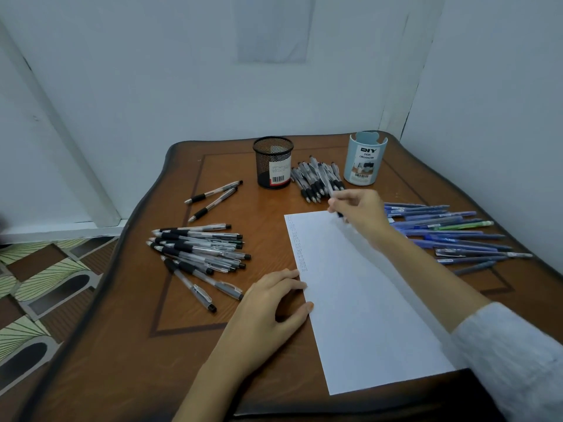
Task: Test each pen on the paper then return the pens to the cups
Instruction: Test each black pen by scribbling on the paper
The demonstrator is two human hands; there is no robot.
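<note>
Pinching a pen (338,212) tip-down, the grip of the right hand (362,208) sits over the far edge of the paper (365,300); left hand (268,306), fingers uncurled, presses its left edge.

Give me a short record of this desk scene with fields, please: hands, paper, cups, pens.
left hand: rests on left edge of the white paper sheet
right hand: pinches a dark-tipped pen over the sheet's far corner
cups: black wire-mesh cup and light blue round cup, upright, no pens sticking out
pens: clear black-grip pens piled left, blue pens right, third pile between cups
</note>
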